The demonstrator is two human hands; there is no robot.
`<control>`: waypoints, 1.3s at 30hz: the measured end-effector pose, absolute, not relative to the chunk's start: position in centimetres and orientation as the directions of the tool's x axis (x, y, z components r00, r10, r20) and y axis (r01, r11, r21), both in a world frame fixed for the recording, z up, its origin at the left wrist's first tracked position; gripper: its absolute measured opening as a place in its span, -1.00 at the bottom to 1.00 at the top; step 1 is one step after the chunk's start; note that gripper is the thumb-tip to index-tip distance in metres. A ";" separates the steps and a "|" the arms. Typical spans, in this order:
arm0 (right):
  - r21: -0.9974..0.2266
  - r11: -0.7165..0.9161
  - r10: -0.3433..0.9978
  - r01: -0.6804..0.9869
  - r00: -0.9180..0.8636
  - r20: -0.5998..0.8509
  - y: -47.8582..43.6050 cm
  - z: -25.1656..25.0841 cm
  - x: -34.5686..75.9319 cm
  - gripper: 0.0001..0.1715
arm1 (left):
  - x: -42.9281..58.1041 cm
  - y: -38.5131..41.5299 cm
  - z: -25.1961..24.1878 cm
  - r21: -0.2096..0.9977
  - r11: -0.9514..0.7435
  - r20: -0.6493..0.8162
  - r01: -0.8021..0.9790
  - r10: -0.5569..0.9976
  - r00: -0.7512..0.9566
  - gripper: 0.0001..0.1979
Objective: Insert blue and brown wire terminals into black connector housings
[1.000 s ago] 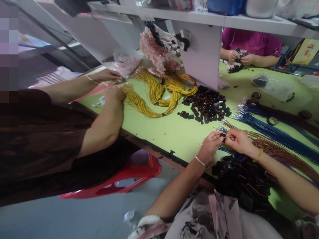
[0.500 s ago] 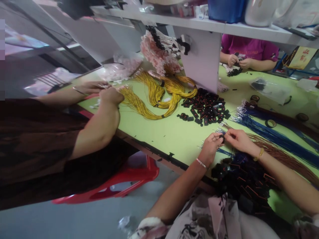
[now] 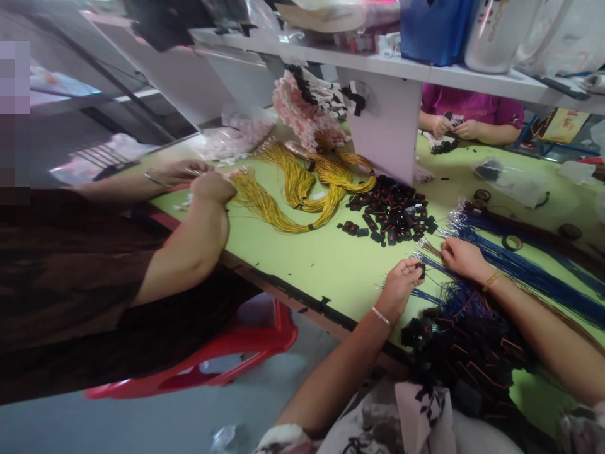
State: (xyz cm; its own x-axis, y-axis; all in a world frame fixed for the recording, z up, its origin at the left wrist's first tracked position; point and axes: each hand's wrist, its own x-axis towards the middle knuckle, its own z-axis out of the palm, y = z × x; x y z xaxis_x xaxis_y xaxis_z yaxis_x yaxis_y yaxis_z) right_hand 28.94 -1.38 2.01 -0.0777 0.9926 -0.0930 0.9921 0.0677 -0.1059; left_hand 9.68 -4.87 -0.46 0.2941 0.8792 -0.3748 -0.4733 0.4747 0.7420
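My left hand (image 3: 401, 285) pinches a small black connector (image 3: 420, 270) between thumb and fingertips, above the green table. To its right, my right hand (image 3: 462, 257) is closed over the ends of the brown wires (image 3: 431, 246); what its fingertips hold, if anything, is too small to make out. Blue wires (image 3: 501, 252) with pale tips lie beyond my right hand. Beneath my wrists is a heap of black connectors with wires (image 3: 472, 353). A pile of loose black connectors (image 3: 394, 211) sits farther up the table (image 3: 283, 258).
At the left, another person's hands (image 3: 208, 180) work at a yellow wire bundle (image 3: 307, 221). Across the table, a person in a purple top (image 3: 472, 107) handles small parts. A shelf (image 3: 368, 62) crosses above. Tape rolls (image 3: 512, 243) lie at the right; a red stool (image 3: 236, 353) stands below.
My right hand has moved away from the connector and my left hand, up and to the right toward the wire tips. My left hand still holds the connector. The view has tilted slightly.
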 end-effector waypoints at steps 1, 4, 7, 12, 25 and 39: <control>-0.103 0.088 0.991 0.991 -0.097 -0.092 -1.4 2.1 29.0 -0.80 | 9.7 -4.9 -0.4 0.742 0.475 -0.374 -0.473 0.879 0.295 -0.64; -0.087 0.106 0.988 0.990 -0.116 -0.107 -1.5 2.2 29.1 -0.82 | 9.7 -4.9 -0.4 0.740 0.478 -0.378 -0.473 0.877 0.296 -0.63; -0.047 0.072 0.994 0.996 -0.075 -0.082 -1.4 2.3 29.3 -0.77 | 9.6 -4.9 -0.3 0.734 0.487 -0.388 -0.472 0.873 0.296 -0.61; -0.185 0.036 0.999 0.982 -0.042 -0.030 -1.0 2.7 29.0 -0.80 | 9.6 -5.1 -0.2 0.731 0.478 -0.378 -0.487 0.878 0.294 -0.63; -0.836 0.140 0.977 0.530 -0.211 0.030 -3.3 4.0 25.7 -0.91 | 9.9 -5.1 -0.9 0.678 0.452 -0.327 -0.580 0.892 0.312 -0.67; -0.683 0.100 0.995 0.724 -0.091 0.050 -5.3 3.1 25.2 -0.89 | 9.8 -5.1 -1.0 0.684 0.462 -0.323 -0.564 0.885 0.334 -0.65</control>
State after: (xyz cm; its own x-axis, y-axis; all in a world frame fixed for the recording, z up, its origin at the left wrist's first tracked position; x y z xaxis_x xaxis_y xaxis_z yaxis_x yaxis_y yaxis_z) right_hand 25.17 -5.26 3.11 -0.0907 0.9946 0.0500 0.7237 0.1004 -0.6828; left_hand 9.77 -5.09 -0.97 0.3340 0.8855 -0.3230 -0.5638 0.4623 0.6844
